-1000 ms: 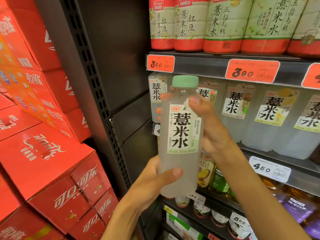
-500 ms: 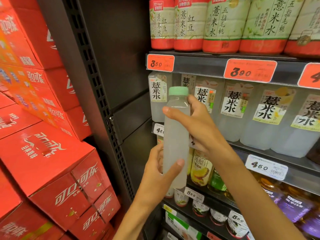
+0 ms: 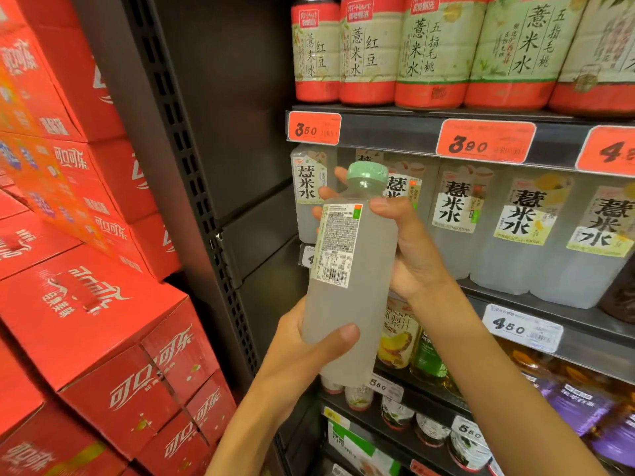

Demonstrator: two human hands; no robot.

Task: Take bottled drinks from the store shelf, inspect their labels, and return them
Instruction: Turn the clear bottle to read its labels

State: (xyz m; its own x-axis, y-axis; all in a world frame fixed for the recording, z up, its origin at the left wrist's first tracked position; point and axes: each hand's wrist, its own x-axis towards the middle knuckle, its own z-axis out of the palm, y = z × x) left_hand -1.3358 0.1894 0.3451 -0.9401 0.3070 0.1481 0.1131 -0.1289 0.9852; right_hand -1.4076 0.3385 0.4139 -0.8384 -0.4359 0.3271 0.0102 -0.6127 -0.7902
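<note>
A cloudy white drink bottle [image 3: 347,304] with a pale green cap is held upright in front of the store shelf [image 3: 395,132]. Its back label with fine print and a barcode faces me. My left hand [image 3: 302,355] grips the bottle's lower part, thumb across the front. My right hand [image 3: 405,249] grips the upper part just under the cap, fingers wrapped round the far side. More bottles of the same drink [image 3: 457,221] stand in a row on the middle shelf behind.
Larger bottles with red and green labels [image 3: 433,53] fill the top shelf. Orange price tags [image 3: 486,141] line the shelf edges. Juice and tea bottles [image 3: 398,338] stand on lower shelves. Stacked red cola cartons [image 3: 103,304] crowd the left, beside a dark perforated upright [image 3: 192,173].
The bottle has been turned between both hands: the front label with large characters faced me a second ago, then the plain side, now the back label with the barcode.
</note>
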